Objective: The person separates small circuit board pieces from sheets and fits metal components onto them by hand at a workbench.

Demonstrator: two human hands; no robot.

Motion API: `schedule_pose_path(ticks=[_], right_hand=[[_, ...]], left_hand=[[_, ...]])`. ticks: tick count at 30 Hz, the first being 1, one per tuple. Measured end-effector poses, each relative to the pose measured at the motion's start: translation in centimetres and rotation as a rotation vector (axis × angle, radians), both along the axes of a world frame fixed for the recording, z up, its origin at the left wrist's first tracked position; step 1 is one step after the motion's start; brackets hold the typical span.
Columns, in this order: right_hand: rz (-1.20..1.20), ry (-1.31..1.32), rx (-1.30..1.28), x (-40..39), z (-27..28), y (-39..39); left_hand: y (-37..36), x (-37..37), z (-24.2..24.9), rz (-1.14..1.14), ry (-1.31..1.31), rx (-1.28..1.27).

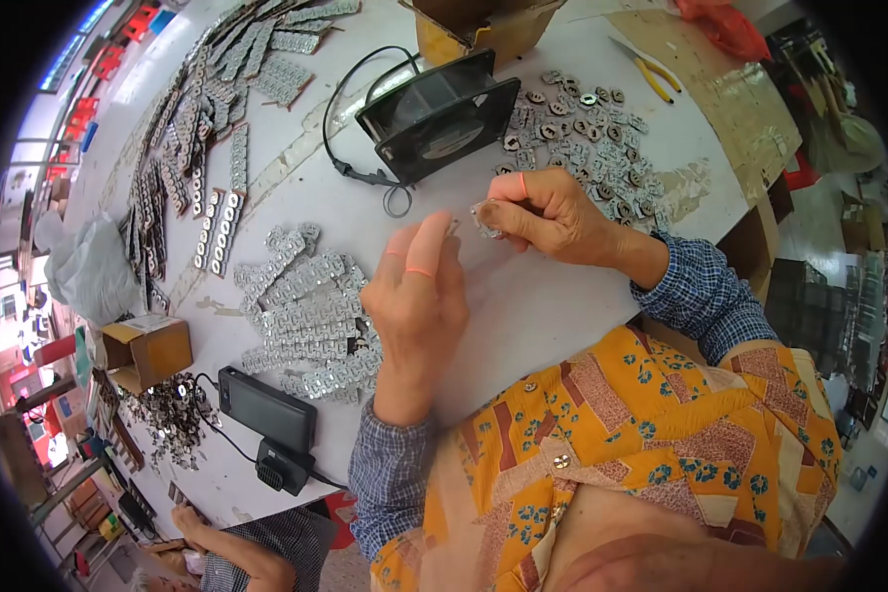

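Observation:
My right hand [560, 219] pinches a small silvery metal part [484, 219] between thumb and fingers. Facing it, my left hand [420, 284] has its fingers bent together, with a tiny pale glint at the fingertips; what it grips is mostly hidden. A small gap separates the two hands above the white table [553, 321]. Beside my left hand lies a heap of metal strips [301, 304] made of joined small parts. Just beyond my right hand spread many loose metal parts [582, 133], some with dark round centres.
A black fan [439, 118] with a cable stands ahead, before a cardboard box [483, 30]. Yellow-handled pliers [653, 77] lie far right. More strips [183, 148] are stacked far left. A black power bank-like device [266, 407] and small box [148, 350] sit left; another person's arm [232, 548] shows below.

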State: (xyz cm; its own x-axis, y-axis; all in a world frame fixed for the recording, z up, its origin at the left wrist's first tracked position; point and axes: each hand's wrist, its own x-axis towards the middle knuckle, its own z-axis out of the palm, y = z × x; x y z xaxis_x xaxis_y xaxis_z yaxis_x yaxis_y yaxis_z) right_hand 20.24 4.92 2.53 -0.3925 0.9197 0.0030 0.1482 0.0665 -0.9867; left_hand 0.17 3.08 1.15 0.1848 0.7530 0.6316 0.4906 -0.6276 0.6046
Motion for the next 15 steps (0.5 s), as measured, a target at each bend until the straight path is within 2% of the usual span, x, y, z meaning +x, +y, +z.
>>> schedule_pose_path(ticks=[4,7,10,13,15], right_hand=[[0.001,0.032,-0.017,-0.2,-0.1,-0.2],[-0.074,0.012,-0.084,-0.4,0.4,-0.2],[-0.032,-0.063,-0.139,0.1,1.0,0.1],[-0.042,-0.17,-0.016,0.8,0.8,0.5],[0.037,-0.114,0.081,1.2,1.1,0.4]], left_hand=[[-0.6,0.1,0.3,-0.037,0.024,-0.062],[-0.9,0.1,0.3,-0.095,0.026,-0.104],[-1.0,-0.1,-0.3,-0.095,-0.013,-0.083],[-0.3,0.3,-0.3,-0.031,-0.081,-0.034],[-0.4,0.5,-0.2,0.006,-0.096,-0.048]])
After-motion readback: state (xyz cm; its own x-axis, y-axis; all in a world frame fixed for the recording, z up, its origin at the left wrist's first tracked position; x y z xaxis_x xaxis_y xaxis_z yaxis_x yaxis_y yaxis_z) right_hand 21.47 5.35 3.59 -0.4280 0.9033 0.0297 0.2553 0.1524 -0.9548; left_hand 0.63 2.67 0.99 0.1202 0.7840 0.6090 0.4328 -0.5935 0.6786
